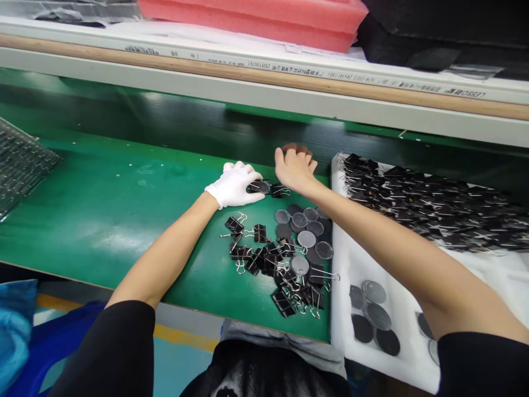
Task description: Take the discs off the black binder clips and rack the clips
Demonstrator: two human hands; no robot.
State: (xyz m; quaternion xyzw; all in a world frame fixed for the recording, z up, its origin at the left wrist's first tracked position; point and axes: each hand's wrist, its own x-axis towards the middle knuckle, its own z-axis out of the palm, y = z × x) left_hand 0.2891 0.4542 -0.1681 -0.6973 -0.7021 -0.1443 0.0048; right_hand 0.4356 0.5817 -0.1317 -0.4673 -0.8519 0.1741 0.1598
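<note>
My left hand (235, 186), in a white glove, is closed round a dark round disc (263, 188) with black binder clips at its sides. The clip (280, 191) at the disc's right lies outside my grip. My bare right hand (296, 167) is raised just to the right of the disc, its fingers apart and slightly blurred, with nothing seen in it. Below both hands lies a heap of loose binder clips (273, 259) with their wire handles at many angles. Several loose grey discs (306, 239) lie beside the clips, some overlapping.
To the right, a white foam tray (343, 325) holds rows of clipped pieces (430, 204) and several loose discs (378, 316). A shelf edge (264, 82) runs across the back, carrying pink foam (256, 19) and black foam. Clear plastic trays (22, 160) are stacked at the left.
</note>
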